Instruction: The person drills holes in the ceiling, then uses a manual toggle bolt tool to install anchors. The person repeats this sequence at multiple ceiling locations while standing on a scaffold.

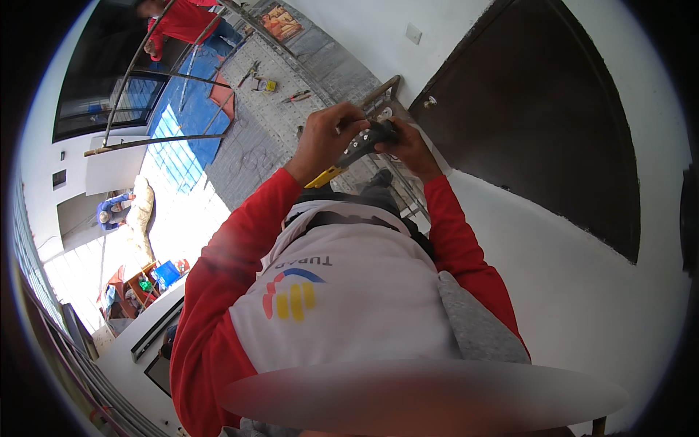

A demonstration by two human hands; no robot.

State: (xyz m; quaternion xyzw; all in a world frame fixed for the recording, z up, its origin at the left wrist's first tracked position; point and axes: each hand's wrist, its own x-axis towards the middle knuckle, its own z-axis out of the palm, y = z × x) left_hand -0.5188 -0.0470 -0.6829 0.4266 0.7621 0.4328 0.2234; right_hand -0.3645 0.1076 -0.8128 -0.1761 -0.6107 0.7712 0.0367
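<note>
My right hand (412, 150) is closed round the dark end of a black-and-grey tool (358, 151) with a yellow end and several small light spots along its body; its exact kind is unclear. The tool slants down to the left, in front of my waist. Close above its middle is my left hand (325, 140), thumb and fingers bent together in a pinch. Whatever sits between those fingertips is too small to make out. Both forearms wear red sleeves.
Pliers (297, 96) and a yellow-labelled item (266, 85) lie on a perforated metal platform (251, 57). Scaffold bars (164, 140) stand left. Beyond are a person in red (188, 22), a blue tarp (175, 149) and a person in blue (113, 211). A brown door (539, 124) is right.
</note>
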